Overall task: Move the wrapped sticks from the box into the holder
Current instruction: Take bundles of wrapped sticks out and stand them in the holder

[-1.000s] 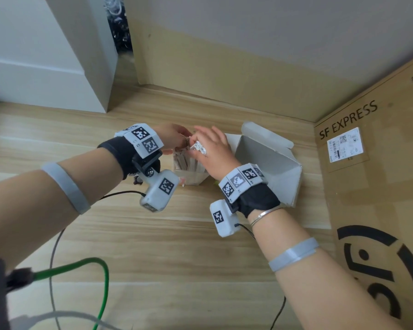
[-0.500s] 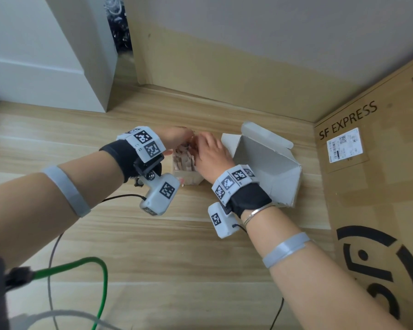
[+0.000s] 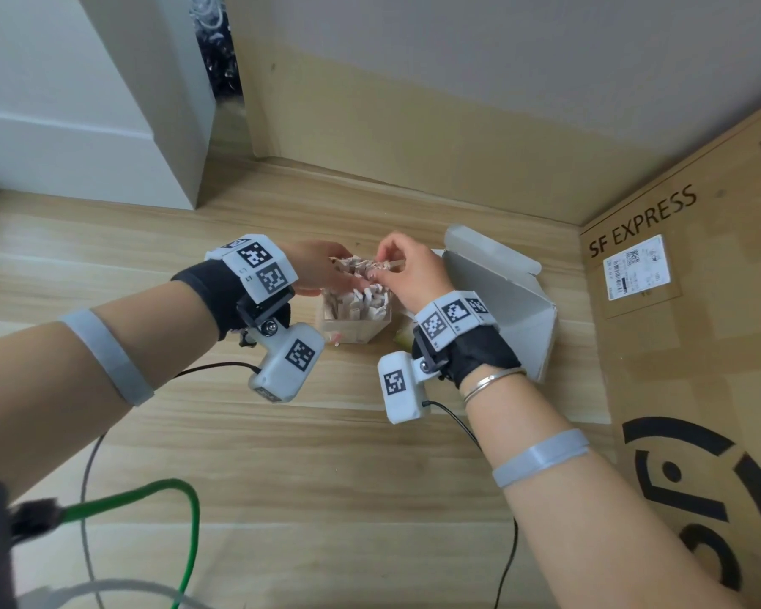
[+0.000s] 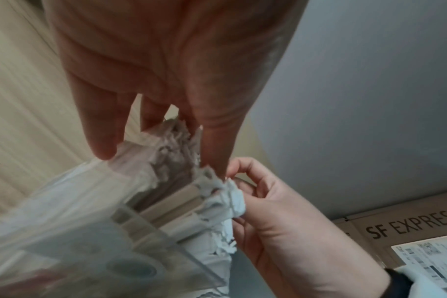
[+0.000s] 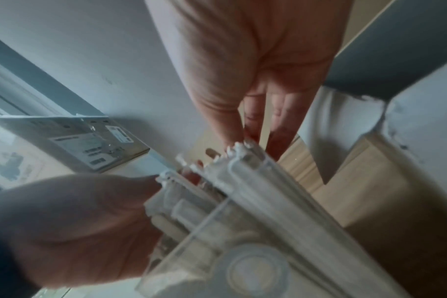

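Note:
A clear plastic holder (image 3: 352, 334) stands on the wooden floor, packed with paper-wrapped sticks (image 3: 357, 294) standing upright. My left hand (image 3: 326, 270) reaches over it with straight fingers (image 4: 102, 141) touching the sticks' crumpled tops (image 4: 174, 141). My right hand (image 3: 381, 268) is at the holder's right side and pinches the top ends of a few wrapped sticks (image 4: 230, 193) between thumb and fingertips (image 5: 232, 129). The open white box (image 3: 493, 296) lies just right of the holder, behind my right wrist. Its inside is hidden.
A large SF EXPRESS cardboard carton (image 3: 677, 345) fills the right side. A white cabinet (image 3: 84, 103) stands at the back left, and a wall with a baseboard (image 3: 414, 138) runs behind. A green cable (image 3: 185, 520) loops on the floor near me.
My right hand brought wrapped sticks down into the holder, then lifted slightly and now pinches their tops. My left hand stayed at the holder's left side.

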The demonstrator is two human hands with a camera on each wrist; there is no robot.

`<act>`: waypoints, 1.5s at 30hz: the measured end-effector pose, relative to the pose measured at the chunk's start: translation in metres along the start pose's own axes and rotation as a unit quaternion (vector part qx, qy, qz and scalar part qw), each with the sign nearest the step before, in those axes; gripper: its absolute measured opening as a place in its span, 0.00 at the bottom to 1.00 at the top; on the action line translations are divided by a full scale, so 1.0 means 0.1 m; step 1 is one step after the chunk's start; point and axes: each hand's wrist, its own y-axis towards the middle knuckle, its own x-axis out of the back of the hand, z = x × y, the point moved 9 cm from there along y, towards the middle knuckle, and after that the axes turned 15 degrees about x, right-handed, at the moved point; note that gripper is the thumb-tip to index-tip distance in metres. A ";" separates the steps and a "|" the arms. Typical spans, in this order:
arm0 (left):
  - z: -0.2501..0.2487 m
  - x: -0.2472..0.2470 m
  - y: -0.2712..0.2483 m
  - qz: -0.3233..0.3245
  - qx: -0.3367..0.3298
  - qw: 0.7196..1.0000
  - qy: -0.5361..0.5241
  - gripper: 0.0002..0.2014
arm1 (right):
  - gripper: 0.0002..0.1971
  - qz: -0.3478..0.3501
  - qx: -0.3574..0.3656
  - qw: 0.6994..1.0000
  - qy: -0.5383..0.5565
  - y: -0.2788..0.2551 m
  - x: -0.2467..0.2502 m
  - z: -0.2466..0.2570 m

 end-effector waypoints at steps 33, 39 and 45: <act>-0.03 -0.09 -0.03 0.031 -0.042 0.994 0.092 0.41 | 0.21 0.117 -0.010 0.992 -0.055 -0.03 -0.21 -0.05; 0.00 -0.10 -0.02 0.049 -0.038 0.995 0.082 0.45 | 0.25 0.148 -0.027 0.988 -0.016 -0.05 -0.26 -0.02; -0.01 -0.12 0.00 0.040 -0.034 0.994 0.094 0.49 | 0.28 0.154 -0.027 0.987 -0.038 -0.04 -0.28 -0.07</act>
